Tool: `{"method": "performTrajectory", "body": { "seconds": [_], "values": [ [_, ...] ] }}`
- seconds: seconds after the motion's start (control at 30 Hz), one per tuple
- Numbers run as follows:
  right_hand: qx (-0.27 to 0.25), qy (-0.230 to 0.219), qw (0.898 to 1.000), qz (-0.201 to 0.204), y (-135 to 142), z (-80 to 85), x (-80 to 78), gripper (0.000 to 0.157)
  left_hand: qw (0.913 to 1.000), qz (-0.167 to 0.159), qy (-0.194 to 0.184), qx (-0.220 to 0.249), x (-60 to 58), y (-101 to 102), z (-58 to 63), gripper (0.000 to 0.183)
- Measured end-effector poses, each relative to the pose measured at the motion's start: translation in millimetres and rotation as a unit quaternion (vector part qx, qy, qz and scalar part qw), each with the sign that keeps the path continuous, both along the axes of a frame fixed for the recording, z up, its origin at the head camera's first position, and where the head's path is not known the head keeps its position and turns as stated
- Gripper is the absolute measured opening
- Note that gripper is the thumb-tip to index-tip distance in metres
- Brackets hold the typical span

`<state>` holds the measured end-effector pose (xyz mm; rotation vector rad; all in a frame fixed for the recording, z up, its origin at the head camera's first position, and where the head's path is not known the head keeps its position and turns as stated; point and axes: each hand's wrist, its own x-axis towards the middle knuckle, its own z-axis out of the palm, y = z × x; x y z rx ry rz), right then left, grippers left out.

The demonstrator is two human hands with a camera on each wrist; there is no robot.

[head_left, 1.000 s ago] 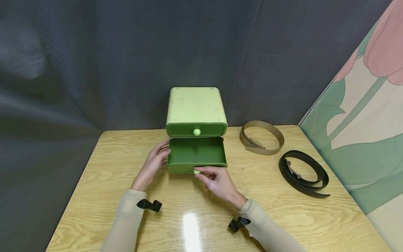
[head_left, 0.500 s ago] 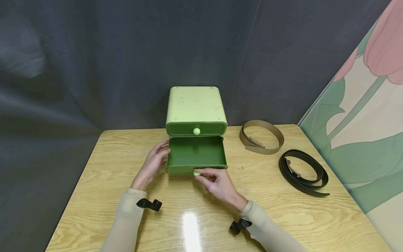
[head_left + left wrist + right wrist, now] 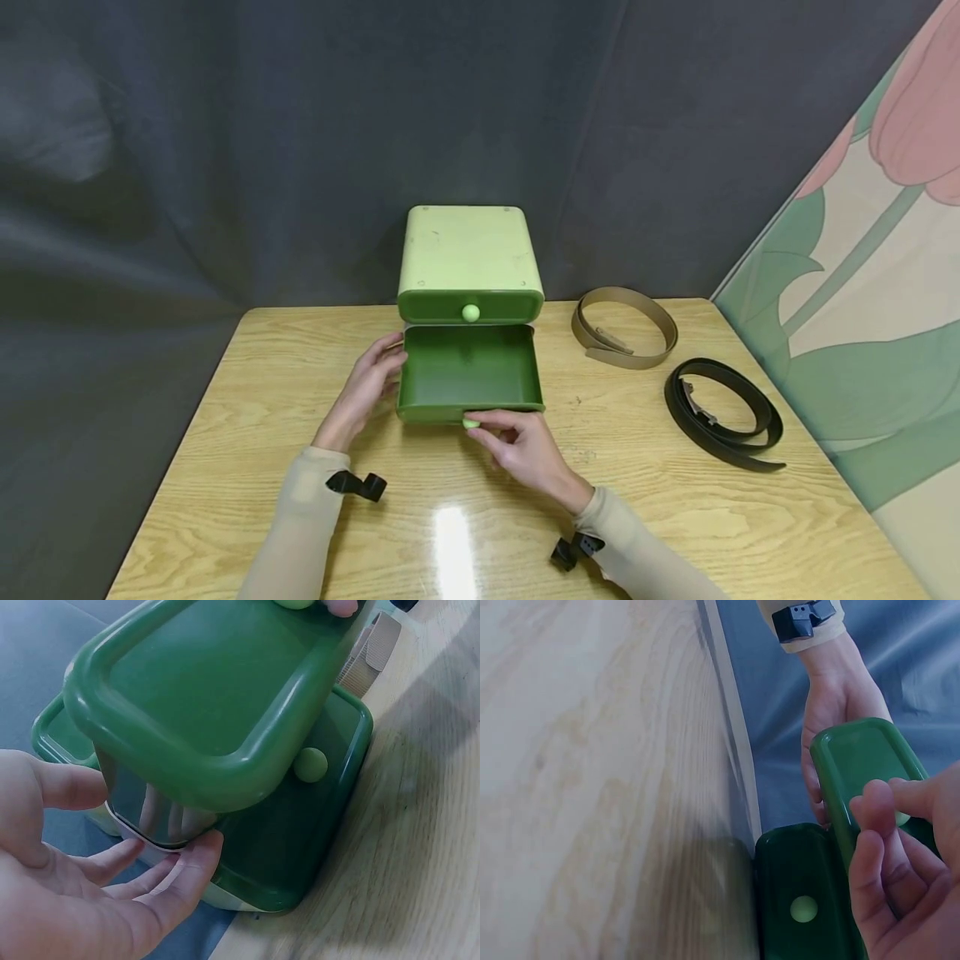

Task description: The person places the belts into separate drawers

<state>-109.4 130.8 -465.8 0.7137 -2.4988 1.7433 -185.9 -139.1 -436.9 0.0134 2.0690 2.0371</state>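
A light green cabinet (image 3: pixel 472 246) with dark green drawers stands at the back of the table. Its middle drawer (image 3: pixel 471 367) is pulled out toward me, with nothing seen inside. My right hand (image 3: pixel 525 448) pinches that drawer's round light green knob (image 3: pixel 470 423) between thumb and fingers. At the cabinet's left side is my left hand (image 3: pixel 365 385), its fingers fairly straight. In the left wrist view those fingertips (image 3: pixel 202 851) lie against the cabinet's side edge, beside the drawer wall. Below the pulled-out drawer, a closed lower drawer (image 3: pixel 300 825) shows its own knob.
To the right of the cabinet, a coiled tan belt (image 3: pixel 626 360) lies on the wooden table (image 3: pixel 300 358). Nearer to me is a coiled black belt (image 3: pixel 723 442) with a metal buckle. A dark curtain (image 3: pixel 315 150) hangs directly behind the cabinet.
The drawer has slid a little farther out toward me, and my right hand has moved with its knob. My left hand has stayed at the cabinet's side.
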Motion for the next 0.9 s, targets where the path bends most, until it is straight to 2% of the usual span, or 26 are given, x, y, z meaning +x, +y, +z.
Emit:
{"method": "performTrajectory", "body": {
  "seconds": [0.3, 0.9],
  "values": [
    [0.005, 0.012, 1.0, 0.007, 1.6, -2.8, 4.4, 0.024, 0.9999, -0.001, 0.0, -0.011, -0.3, -0.5, -0.2, 0.061],
    [0.011, 0.002, 1.0, 0.02, 5.5, -3.2, 8.1, 0.026, 0.9999, 0.001, -0.006, -0.011, -1.5, -1.1, -3.2, 0.061]
  ]
}}
